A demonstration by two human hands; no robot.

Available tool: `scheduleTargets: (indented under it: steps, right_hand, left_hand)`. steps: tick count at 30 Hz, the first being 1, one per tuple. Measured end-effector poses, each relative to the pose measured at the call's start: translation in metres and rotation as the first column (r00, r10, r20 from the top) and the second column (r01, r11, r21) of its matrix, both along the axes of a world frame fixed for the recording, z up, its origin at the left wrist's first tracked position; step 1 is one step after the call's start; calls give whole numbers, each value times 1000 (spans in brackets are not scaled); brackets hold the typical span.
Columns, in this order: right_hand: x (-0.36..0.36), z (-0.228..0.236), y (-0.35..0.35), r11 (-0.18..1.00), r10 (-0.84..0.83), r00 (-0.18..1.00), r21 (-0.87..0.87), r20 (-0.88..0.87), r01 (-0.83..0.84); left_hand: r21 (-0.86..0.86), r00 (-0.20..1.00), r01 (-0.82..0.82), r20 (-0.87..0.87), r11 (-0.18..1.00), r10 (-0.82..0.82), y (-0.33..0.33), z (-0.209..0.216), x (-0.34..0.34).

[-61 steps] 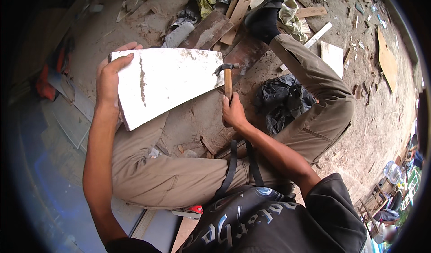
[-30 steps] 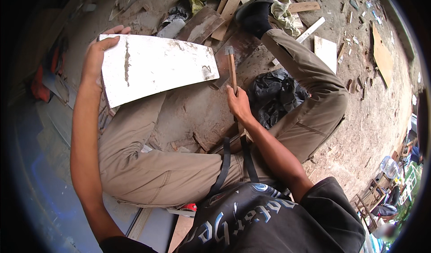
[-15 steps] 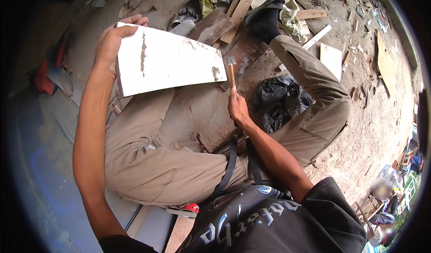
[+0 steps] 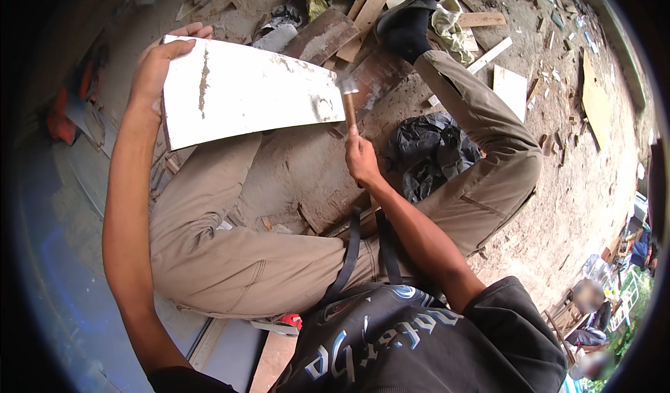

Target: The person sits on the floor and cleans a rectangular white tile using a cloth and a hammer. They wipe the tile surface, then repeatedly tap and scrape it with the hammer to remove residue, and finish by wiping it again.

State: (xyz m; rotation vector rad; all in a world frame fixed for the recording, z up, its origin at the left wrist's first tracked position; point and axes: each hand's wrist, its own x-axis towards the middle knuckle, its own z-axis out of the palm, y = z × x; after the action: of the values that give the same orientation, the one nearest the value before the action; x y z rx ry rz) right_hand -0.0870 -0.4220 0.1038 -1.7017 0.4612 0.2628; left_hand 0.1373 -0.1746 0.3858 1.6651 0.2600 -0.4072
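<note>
A white, brown-stained board (image 4: 258, 93) is held out over my legs. My left hand (image 4: 155, 72) grips its upper left corner, thumb on the white face and the other fingers behind the edge. In my right hand (image 4: 361, 157) is a hammer (image 4: 350, 107), its wooden handle pointing up and away from me. The hammer's metal head, slightly blurred, is right by the board's narrow right end; whether they touch I cannot tell.
A crumpled black plastic bag (image 4: 434, 149) lies between my legs. Wooden planks (image 4: 322, 36) and a white panel (image 4: 510, 92) lie beyond, among debris. Past my right leg is a thin tan sheet (image 4: 594, 103). Orange-red items (image 4: 63, 114) sit far left. People and clutter show at the lower right.
The board has shifted slightly left together with my left hand. My right hand has moved the hammer left and a little up, following the board's right end.
</note>
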Motion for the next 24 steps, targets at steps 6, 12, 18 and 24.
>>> scheduleTargets:
  steps: [6,12,18,24]
  right_hand:
    - [-2,5,-5,993,17,853,110,-521,48]
    - [2,17,1,999,-38,999,-8,13,38]
    - [3,32,0,994,34,919,108,-392,10]
    - [-1,9,-1,994,86,917,-26,-389,-105]
  left_hand:
    - [72,998,43,50,996,-46,-5,9,-6]
    - [39,997,37,59,999,-40,-19,14,-8]
    - [151,984,127,103,980,-143,-14,18,-10]
    - [162,970,204,97,966,-221,-37,22,-15]
